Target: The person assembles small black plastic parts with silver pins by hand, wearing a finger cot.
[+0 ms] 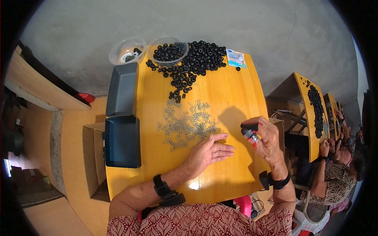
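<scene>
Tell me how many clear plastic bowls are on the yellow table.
2: one clear bowl at the table's far left corner, the other just right of it, holding black rings.

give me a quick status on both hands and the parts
Left hand open, flat by the small metal clips. Right hand shut on a small black part. Black rings heaped at far edge, nothing between.

A small black part, perhaps red-tipped, is pinched upright above the table's right edge.

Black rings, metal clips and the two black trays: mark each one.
black rings [201, 57], head view, middle of the heap
metal clips [187, 124], head view, centre of the scatter
black trays [123, 135], head view, floor of nearer tray
</scene>
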